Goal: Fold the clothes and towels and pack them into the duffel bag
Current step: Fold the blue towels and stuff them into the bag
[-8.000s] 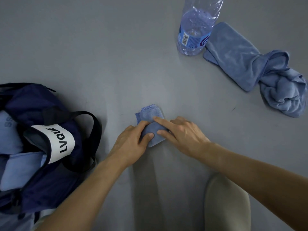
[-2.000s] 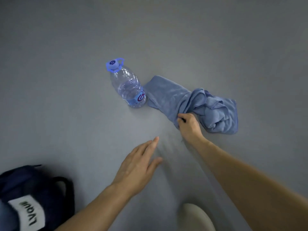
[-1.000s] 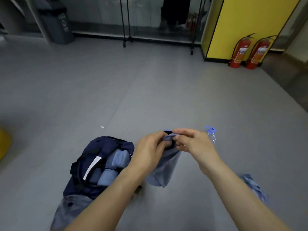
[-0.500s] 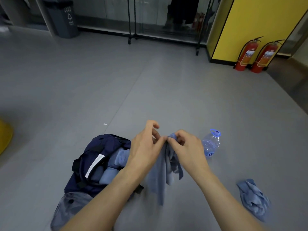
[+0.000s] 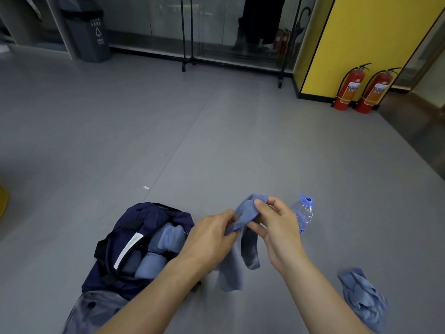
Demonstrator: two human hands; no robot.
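A blue towel (image 5: 243, 249) hangs in the air in front of me, its lower end drooping toward the grey floor. My left hand (image 5: 212, 235) pinches its upper edge on the left. My right hand (image 5: 279, 227) pinches the top of the towel just to the right. The navy duffel bag (image 5: 144, 220) lies open on the floor at lower left, with several folded blue cloths (image 5: 166, 239) packed inside. A second crumpled blue towel (image 5: 363, 297) lies on the floor at lower right.
A clear water bottle (image 5: 303, 213) with a blue cap stands behind my right hand. Two red fire extinguishers (image 5: 361, 90) stand by a yellow wall at right. A grey bin (image 5: 86, 30) and a black garment rack (image 5: 231, 61) stand at the back.
My hands have drawn slightly apart along the towel's top edge and the right hand has risen. Two seconds ago my right hand gripped this towel on the floor; both hands lifted it.
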